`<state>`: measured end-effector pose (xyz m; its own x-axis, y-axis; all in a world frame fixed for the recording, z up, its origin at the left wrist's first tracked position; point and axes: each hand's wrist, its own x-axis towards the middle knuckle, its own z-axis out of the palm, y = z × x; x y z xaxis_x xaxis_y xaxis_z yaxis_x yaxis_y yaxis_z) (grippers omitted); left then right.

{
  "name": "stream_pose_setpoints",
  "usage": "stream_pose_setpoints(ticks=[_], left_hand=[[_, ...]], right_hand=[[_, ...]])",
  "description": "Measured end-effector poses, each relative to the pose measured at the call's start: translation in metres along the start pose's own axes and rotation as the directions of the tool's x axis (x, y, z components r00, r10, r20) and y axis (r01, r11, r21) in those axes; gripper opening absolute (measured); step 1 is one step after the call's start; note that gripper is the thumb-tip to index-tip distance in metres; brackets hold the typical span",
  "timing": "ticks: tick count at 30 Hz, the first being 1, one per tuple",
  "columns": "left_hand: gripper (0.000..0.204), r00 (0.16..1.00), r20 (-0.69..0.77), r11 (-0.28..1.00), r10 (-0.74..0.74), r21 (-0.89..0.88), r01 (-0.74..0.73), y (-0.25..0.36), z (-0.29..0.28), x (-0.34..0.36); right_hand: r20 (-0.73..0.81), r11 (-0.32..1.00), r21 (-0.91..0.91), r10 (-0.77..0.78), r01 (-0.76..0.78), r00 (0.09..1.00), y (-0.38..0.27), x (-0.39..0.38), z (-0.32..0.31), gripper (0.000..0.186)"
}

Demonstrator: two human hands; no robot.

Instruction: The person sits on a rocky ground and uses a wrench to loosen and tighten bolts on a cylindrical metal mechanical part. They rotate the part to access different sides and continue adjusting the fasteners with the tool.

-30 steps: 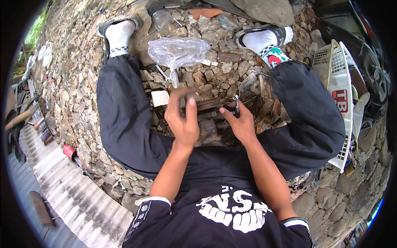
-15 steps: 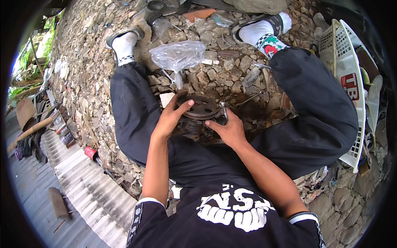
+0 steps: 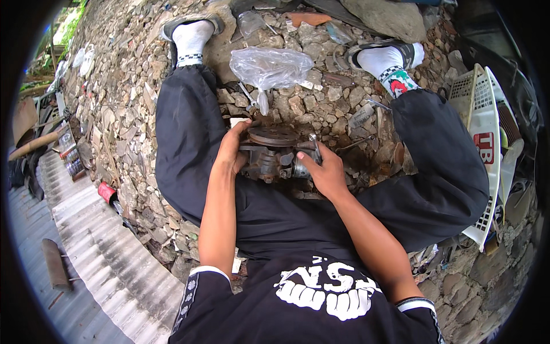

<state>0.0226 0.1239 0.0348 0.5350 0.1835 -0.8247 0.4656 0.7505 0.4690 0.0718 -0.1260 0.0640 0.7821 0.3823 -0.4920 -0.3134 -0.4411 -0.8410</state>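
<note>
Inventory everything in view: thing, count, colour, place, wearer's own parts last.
Pulley assembly: one, rusty brown, centre
Held wrench: one, silver, beside pulley assembly
Loose wrenches: at least two, silver, beyond pulley assembly
Plastic bag: one, clear, upper centre
Crate: at least one, white, right
Container: one, red, left
Corrugated sheet: at least one, pale grey, lower left
Wooden handle: one, tan, far left
Small scraps: several, mixed colours, scattered
Stones: uncountable, greyish, throughout
Sandals: two, dark, top
Socks: two, mostly white, top
Trousers: one pair, dark, centre
Shirt: one, black, bottom
Left hand: one, bare, on pulley assembly
Right hand: one, bare, around held wrench
</note>
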Motion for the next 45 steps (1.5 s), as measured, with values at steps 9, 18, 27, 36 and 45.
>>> stream_pose_setpoints(ticks=[9, 18, 27, 36, 45], left_hand=[[0.026, 0.998, -0.032, 0.997, -0.055, -0.050, 0.053, 0.002, -0.012, 0.041], [0.028, 0.998, -0.058, 0.987, 0.008, -0.161, -0.018, -0.006, -0.010, 0.046], [0.031, 0.998, 0.017, 0.993, 0.066, -0.103, -0.064, -0.001, -0.001, 0.031], [0.063, 0.976, 0.202, 0.997, 0.076, -0.006, -0.077, 0.003, -0.010, 0.022], [0.079, 0.943, 0.135, 0.927, 0.305, 0.185, -0.326, -0.013, -0.015, 0.038]], right_hand=[[-0.067, 0.919, -0.309, -0.278, 0.245, 0.958, 0.001, 0.012, 0.005, 0.043], [-0.013, 0.863, -0.442, -0.280, 0.245, 0.960, 0.000, 0.027, 0.010, 0.038], [-0.216, 0.886, -0.369, -0.377, 0.283, 0.901, 0.003, 0.015, -0.008, 0.026], [-0.057, 0.863, -0.302, -0.441, 0.406, 0.896, -0.029, -0.023, -0.017, 0.017], [0.096, 0.687, -0.458, -0.592, 0.564, 0.800, -0.033, -0.025, -0.016, 0.016]])
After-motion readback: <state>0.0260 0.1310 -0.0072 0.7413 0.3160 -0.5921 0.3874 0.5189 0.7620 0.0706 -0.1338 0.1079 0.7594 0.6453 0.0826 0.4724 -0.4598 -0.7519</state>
